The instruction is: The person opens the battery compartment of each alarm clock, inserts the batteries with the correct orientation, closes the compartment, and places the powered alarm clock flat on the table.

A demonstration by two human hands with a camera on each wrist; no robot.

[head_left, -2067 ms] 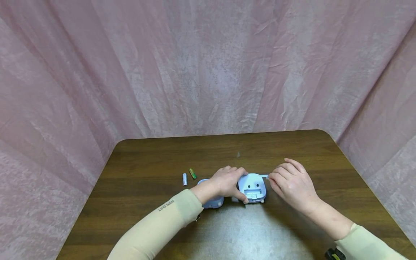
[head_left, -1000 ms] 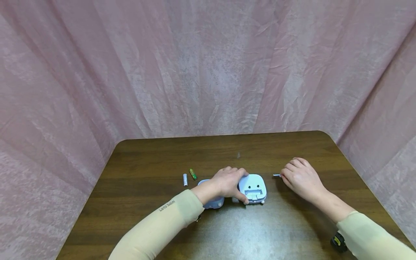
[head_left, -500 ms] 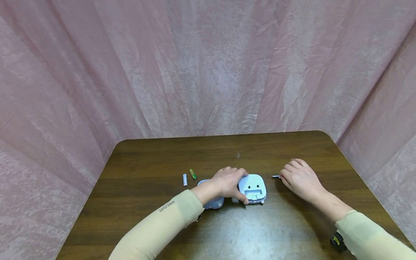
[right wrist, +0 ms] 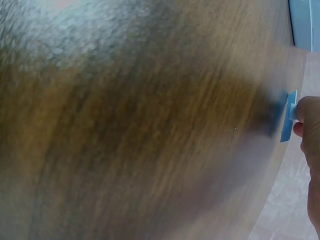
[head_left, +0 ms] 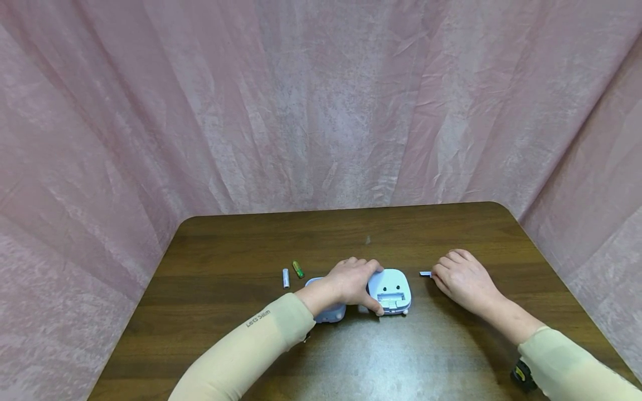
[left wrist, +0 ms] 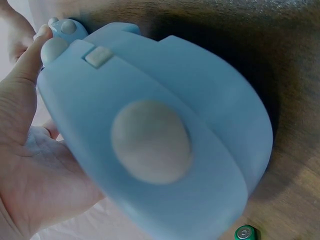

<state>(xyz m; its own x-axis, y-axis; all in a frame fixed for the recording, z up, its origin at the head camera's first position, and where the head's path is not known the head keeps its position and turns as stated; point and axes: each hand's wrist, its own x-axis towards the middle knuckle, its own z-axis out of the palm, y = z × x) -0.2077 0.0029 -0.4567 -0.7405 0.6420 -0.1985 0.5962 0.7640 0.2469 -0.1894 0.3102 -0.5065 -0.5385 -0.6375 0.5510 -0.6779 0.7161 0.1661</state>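
Observation:
My left hand (head_left: pixel 350 282) holds the left edge of a pale blue, rounded-square device (head_left: pixel 401 278), its thumb at the near side and fingers at the far side. Two dark dots and a battery compartment without batteries show on its upward face. A second such device (head_left: pixel 328 314) lies partly hidden under my left forearm; it looms large in the left wrist view, with a round pale knob. To the right, my right hand (head_left: pixel 462 280) pinches a small pale blue battery cover (right wrist: pixel 289 117) between thumb and finger, just above the table and apart from the device.
A white battery (head_left: pixel 286 278) and a green battery (head_left: pixel 298 269) lie on the brown wooden table (head_left: pixel 225 312), left of the devices. Pink curtains (head_left: pixel 321 111) hang behind the table and at its sides.
Since the oldest frame, my right hand has moved right, taking the battery cover away from the device's edge. It then tilts the cover slightly. My left hand keeps its hold.

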